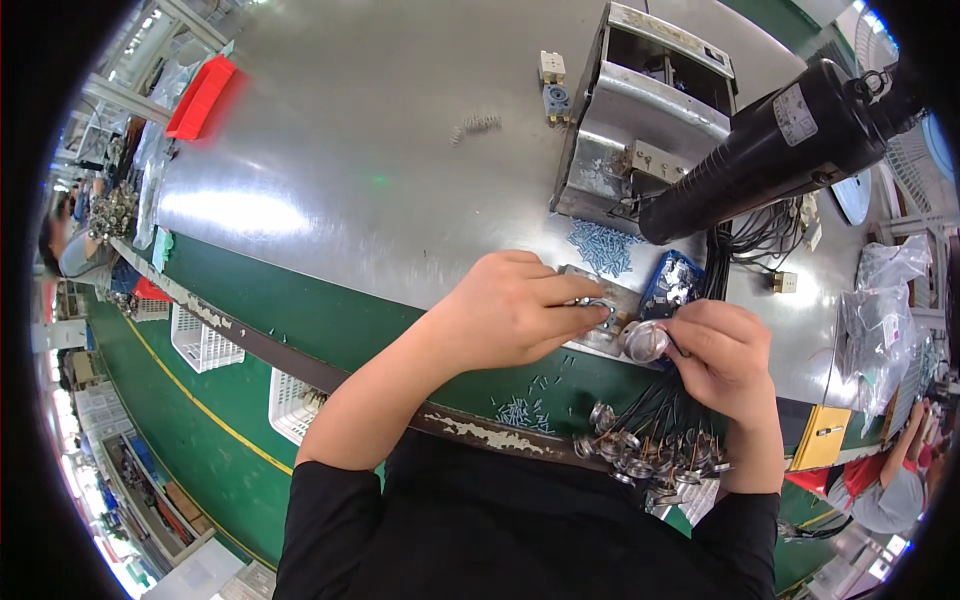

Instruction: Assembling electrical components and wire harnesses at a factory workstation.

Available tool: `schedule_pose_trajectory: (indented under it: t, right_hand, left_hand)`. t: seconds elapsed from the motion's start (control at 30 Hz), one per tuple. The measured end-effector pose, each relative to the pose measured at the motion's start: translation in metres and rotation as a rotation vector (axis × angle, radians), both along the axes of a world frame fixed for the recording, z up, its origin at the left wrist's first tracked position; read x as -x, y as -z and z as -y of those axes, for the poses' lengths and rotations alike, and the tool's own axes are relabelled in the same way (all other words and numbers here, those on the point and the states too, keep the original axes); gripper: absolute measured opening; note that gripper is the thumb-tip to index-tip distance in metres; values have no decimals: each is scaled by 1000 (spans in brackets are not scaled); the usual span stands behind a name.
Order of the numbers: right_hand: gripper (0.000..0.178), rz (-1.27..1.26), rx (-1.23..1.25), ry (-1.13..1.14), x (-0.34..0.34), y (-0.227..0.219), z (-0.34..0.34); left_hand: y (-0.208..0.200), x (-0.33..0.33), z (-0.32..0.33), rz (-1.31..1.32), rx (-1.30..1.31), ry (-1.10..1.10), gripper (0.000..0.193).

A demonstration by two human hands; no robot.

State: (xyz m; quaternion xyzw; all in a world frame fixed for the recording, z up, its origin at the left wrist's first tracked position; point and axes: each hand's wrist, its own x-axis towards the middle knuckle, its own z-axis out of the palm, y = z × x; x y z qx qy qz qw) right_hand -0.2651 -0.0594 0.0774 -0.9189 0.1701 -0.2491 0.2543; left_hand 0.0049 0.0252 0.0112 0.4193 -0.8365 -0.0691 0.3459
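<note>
Right hand [728, 358] pinches the metal cup [645, 342] by its side, just off the block's [626, 298] near-right end, probably to keep the round face clear. Left hand [508, 308] has fingertips over the block, likely steadying; can't tell if gripping. Screws [603, 247], blue tray [672, 280] close by, presumably for short reach.

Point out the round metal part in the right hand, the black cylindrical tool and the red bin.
Round metal part [646, 343], head view: its shiny face.
Black cylindrical tool [752, 160], head view: its body.
Red bin [202, 98], head view: its side.
</note>
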Motion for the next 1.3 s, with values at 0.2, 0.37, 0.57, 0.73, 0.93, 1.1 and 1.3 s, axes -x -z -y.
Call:
schedule_pose_trajectory:
  t: [0.2,0.37,0.57,0.73,0.93,1.1,1.3]
  right_hand:
    - [20,49,-39,-40,9,-5,12]
    - [14,24,-197,70,6,-15,5]
    - [15,38,-285,-1,-1,-15,1]
    - [19,72,-246,-145,-1,-14,3]
    - [16,103,-269,-177,-1,-18,5]
    - [16,121,-240,-179,3,-19,4]
    - [17,121,-305,-161,8,-21,-1]
  left_hand:
    - [-28,-17,10,-168,23,-200,28]
    - [-38,-71,45,-170,-173,-707,21]
    - [-6,-66,107,126,-32,-509,8]
    - [-2,-58,133,353,-121,-534,7]
    - [-1,-58,138,167,-180,-549,13]
    - [-5,-57,138,268,-238,-531,15]
    - [-18,-54,106,137,-214,-509,11]
